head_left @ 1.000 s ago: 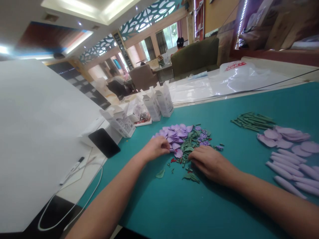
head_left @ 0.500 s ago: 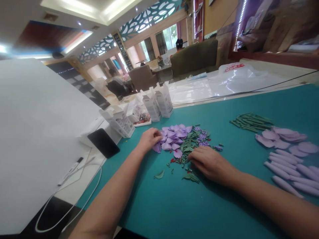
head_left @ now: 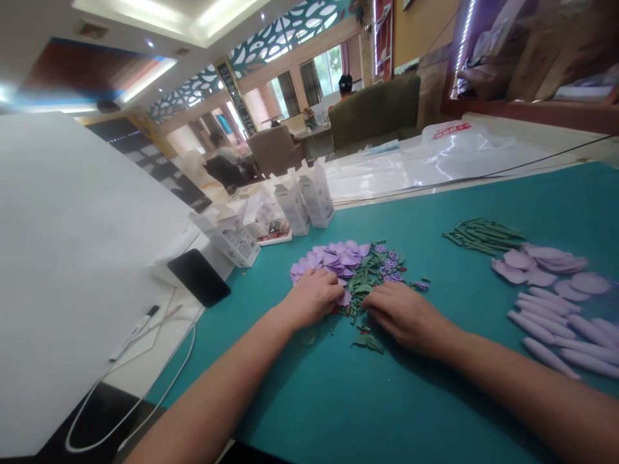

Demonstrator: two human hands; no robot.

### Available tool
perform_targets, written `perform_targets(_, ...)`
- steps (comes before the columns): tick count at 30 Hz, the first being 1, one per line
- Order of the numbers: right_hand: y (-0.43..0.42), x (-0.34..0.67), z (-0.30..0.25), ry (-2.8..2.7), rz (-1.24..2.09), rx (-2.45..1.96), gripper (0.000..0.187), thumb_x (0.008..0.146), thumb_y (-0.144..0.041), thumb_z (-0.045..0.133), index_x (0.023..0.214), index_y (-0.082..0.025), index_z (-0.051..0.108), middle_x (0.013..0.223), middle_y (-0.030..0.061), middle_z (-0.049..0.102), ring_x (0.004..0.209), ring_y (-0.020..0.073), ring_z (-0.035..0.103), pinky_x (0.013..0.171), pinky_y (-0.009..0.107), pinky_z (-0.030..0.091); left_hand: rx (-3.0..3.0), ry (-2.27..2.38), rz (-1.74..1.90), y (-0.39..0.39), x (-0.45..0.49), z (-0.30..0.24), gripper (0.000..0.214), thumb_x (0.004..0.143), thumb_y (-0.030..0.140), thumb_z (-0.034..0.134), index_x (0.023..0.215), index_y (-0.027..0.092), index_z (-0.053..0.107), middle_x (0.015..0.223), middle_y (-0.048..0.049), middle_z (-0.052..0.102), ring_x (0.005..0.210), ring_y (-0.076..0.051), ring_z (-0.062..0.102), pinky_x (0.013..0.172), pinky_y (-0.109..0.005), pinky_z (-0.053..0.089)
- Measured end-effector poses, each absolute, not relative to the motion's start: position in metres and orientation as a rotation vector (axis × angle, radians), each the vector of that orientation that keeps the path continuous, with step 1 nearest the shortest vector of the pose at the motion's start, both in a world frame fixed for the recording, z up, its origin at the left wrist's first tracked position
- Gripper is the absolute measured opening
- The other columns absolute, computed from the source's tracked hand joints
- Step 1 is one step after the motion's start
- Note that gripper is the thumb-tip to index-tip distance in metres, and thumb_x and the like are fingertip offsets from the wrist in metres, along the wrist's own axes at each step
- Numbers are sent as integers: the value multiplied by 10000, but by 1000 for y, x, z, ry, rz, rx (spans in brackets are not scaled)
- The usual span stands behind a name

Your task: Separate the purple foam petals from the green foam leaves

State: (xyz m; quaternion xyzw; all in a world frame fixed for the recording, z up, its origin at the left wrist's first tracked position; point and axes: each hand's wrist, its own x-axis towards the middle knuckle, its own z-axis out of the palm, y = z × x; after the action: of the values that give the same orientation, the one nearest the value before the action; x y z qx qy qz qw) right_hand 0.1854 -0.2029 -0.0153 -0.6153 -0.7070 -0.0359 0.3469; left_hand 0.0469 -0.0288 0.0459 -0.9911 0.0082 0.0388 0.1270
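Looks like sorting the mixed pile mid-tabletop point(head_left: 435, 399): left hand point(head_left: 314, 298) palm-down on purple petals point(head_left: 333, 258), fingers curled, can't tell its grip; right hand point(head_left: 403, 316) flat on green leaf bits point(head_left: 370, 278), grip apart. Pieces overlap, so lifting one wants a fingertip pinch

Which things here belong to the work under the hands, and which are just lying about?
In use: left hand and right hand, both on the heap of purple petals and green leaves; green stems and long purple pieces nearby, untouched.
Lying about: white cartons, black phone, marker, white cable, plastic bag.
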Motion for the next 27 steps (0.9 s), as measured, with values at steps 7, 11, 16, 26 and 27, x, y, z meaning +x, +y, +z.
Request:
perform_targets(7,-202,185,-16,-1838,-92,-1595,249,943,-156,384,847,-180,612,786,66,625,746,201,505,700,327,381,-2924,18,100,-30,48,43,121,920,224,548,924,205,668,931,-60,637,917,-220,551,727,-322,330)
perform_targets(11,-202,185,-15,-1847,-108,-1596,242,948,-159,391,841,-176,608,780,65,618,737,204,502,695,329,382,-2890,48,82,-33,49,44,143,899,175,548,980,202,662,939,-64,634,921,-223,546,733,-331,327)
perform_targets(16,-203,185,-14,-1844,-103,-1602,230,941,-145,406,832,-186,604,772,63,617,738,207,514,694,325,382,-2818,122,42,-33,53,40,177,942,211,492,896,187,661,899,-69,634,874,-214,542,733,-352,327)
perform_targets(26,-202,186,-15,-1832,-82,-1605,250,948,-166,384,851,-184,614,793,70,633,752,203,522,709,335,399,-3414,-228,-122,-35,54,39,112,855,186,594,888,198,701,937,-40,703,944,-187,613,859,-326,429)
perform_targets(27,-203,186,-15,-1834,-83,-1607,249,947,-165,383,851,-186,611,795,69,632,752,203,522,708,334,398,-3522,-350,-176,-36,55,41,107,846,194,602,887,191,701,914,-36,709,907,-177,628,838,-309,457)
